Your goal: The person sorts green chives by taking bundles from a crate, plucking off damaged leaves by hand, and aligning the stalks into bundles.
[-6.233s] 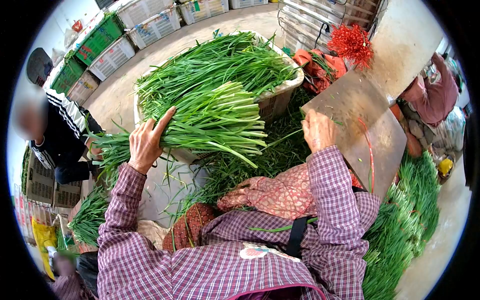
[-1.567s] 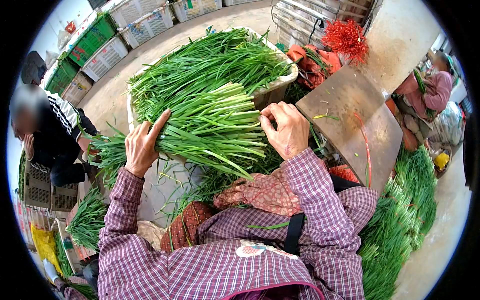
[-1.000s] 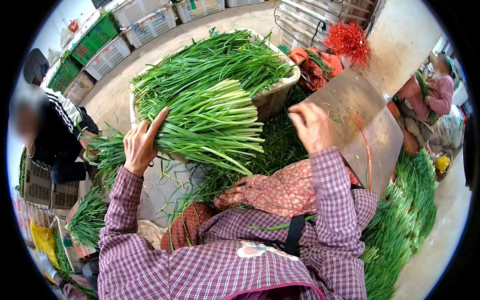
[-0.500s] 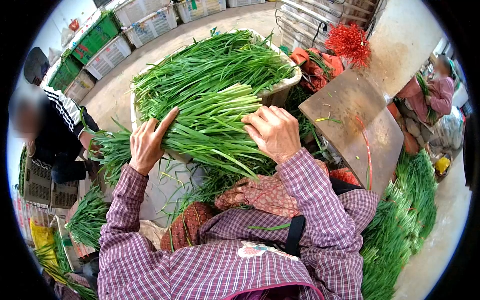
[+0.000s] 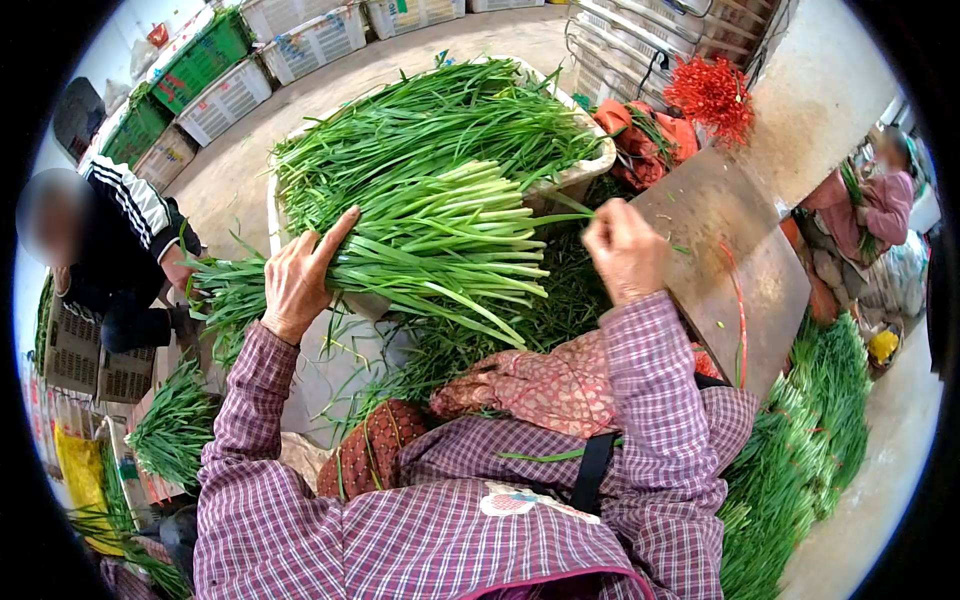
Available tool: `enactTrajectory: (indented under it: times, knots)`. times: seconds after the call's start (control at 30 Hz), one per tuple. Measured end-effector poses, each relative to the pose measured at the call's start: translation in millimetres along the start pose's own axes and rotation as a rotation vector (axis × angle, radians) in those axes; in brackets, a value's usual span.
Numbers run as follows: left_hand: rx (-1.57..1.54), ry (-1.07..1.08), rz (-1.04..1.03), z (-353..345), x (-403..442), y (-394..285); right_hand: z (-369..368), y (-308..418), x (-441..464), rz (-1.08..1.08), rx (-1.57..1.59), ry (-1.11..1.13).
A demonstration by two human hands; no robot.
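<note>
My left hand (image 5: 300, 275) is wrapped round a fanned bunch of green leafy stalks (image 5: 440, 245), whose pale ends point right. The bunch lies over the front of a white basket (image 5: 606, 160) heaped with more greens (image 5: 430, 130). To the right of the pale ends, my right hand (image 5: 627, 248) is closed and slightly blurred. A thin green leaf (image 5: 568, 206) extends from near its fingers toward the bunch; the pinch itself is hard to make out. Loose leaves (image 5: 480, 345) lie below the bunch.
A wooden board (image 5: 740, 260) with a red strip (image 5: 738, 300) stands at right, beside red ties (image 5: 710, 100). Tied green bundles (image 5: 800, 440) lie at lower right. One person (image 5: 120, 250) sits at left, another (image 5: 880, 205) at far right. Crates (image 5: 225, 100) line the back.
My right hand has moved right, away from the pale ends, and its fingers have closed. My left hand keeps its hold on the bunch. The view has shifted slightly.
</note>
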State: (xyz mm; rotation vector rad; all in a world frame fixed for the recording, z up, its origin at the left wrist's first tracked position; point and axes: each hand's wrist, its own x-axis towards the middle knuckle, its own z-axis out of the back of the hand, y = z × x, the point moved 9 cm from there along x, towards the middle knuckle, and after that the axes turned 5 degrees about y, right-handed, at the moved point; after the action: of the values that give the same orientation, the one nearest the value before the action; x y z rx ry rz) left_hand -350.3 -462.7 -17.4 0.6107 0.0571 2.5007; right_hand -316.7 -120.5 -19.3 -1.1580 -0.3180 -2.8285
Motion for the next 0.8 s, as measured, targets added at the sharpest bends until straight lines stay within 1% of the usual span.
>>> enactTrajectory:
  times: [0.1,0.17,0.2,0.23,0.3,0.37,0.4,0.47,0.5,0.53,0.57,0.6,0.63,0.8]
  knots:
    - [0.008,-0.026,0.019,0,-7,14,0,-64,-13,-0.121,-0.088,0.068]
    - [0.01,-0.034,0.039,1,-8,19,-14,-103,-30,-0.234,-0.28,0.322]
    - [-0.014,-0.048,0.04,3,-8,20,-24,-114,-37,-0.342,-0.383,0.514]
    - [-0.039,-0.061,0.039,4,-8,21,-22,-110,-41,-0.343,-0.383,0.513]
    - [-0.048,-0.073,0.038,5,-6,19,-14,-81,-39,-0.253,-0.255,0.445]
    - [-0.039,-0.076,0.035,6,-4,17,1,-35,-22,-0.206,0.088,0.376]
    - [-0.037,-0.074,0.031,6,-3,16,10,-7,-12,-0.146,0.179,0.324]
    - [0.005,-0.078,0.025,7,0,13,26,49,-1,0.091,0.289,0.207]
    - [0.006,-0.079,0.024,8,1,11,27,67,-1,0.099,0.308,0.234]
    - [-0.003,-0.076,0.022,10,3,8,32,88,-1,0.18,0.325,0.186]
    - [-0.011,-0.073,0.02,11,4,6,26,96,-3,0.13,0.399,0.265]
    - [0.01,-0.074,0.022,11,4,6,30,105,-3,0.166,0.389,0.235]
    - [0.01,-0.074,0.022,12,4,5,33,112,-3,0.201,0.378,0.206]
    - [0.015,-0.028,0.013,10,6,0,25,119,-3,0.225,0.316,0.186]
